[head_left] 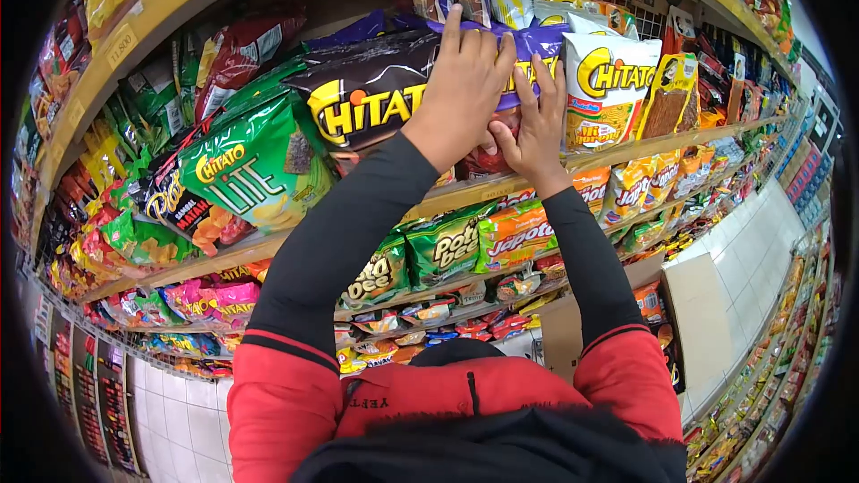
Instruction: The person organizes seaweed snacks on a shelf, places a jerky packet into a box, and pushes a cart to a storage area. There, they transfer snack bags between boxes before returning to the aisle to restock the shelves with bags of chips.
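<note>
On the upper shelf, my left hand lies over the right end of a black Chitato bag and the edge of a purple bag. Its fingers are extended, pointing up. Beside it, my right hand touches the front of the purple bag, fingers spread and thumb toward my left hand. A white Chitato bag stands just to the right of my right hand. The lower part of the purple bag is partly hidden by my hands.
A green Chitato Lite bag leans at the left. Potabee bags and orange Japota bags fill the shelf below. The wooden shelf edge runs under my wrists. An open cardboard box stands at the lower right.
</note>
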`<state>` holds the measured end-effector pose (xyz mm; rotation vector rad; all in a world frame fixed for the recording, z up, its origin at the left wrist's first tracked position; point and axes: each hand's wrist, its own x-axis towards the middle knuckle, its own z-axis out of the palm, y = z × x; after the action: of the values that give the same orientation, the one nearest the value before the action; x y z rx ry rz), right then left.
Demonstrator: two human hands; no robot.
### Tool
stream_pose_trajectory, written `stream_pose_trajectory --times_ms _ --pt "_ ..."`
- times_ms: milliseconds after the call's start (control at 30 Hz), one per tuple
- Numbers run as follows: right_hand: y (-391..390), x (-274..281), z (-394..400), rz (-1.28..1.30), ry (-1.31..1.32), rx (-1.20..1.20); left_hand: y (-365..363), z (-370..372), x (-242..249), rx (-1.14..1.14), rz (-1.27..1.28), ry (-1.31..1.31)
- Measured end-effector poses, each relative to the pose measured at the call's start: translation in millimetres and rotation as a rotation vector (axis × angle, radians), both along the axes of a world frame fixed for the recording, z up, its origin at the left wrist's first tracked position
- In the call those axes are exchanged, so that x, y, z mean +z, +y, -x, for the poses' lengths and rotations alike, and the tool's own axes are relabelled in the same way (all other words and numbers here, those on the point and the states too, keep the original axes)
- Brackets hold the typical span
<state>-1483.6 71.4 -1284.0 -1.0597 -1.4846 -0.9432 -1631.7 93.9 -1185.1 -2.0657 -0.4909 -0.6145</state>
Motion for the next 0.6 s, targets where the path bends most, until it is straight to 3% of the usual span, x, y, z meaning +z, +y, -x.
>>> stream_pose_trajectory --times_ms 67,167,200,233,300,433,533,600 --pt "-9 -1 4 0.037 0.023 0.025 0 -2 -3 -0.018 -0.068 -0.034" --pt "-31 8 6 0.178 0.026 0.04 -12 7 6 0.032 0.069 0.03" --pt "-38 8 3 0.17 0.022 0.038 -16 15 7 -0.105 0.067 -0.036" --pt "-47 8 -3 0.055 0.021 -0.017 -21 24 7 -0.243 0.062 -0.101" --pt "-58 12 -20 -0.151 0.076 -0.138 -39 49 8 -0.24 0.12 -0.188" --pt "-64 38 -74 -0.231 0.151 -0.332 -49 119 2 -0.155 0.11 -0.465" --pt "-62 52 -83 -0.227 0.147 -0.376 -32 178 -7 -0.01 -0.003 -0.69" --pt "-61 66 -52 -0.268 0.124 -0.278 -15 207 -16 0.06 -0.073 -0.743"
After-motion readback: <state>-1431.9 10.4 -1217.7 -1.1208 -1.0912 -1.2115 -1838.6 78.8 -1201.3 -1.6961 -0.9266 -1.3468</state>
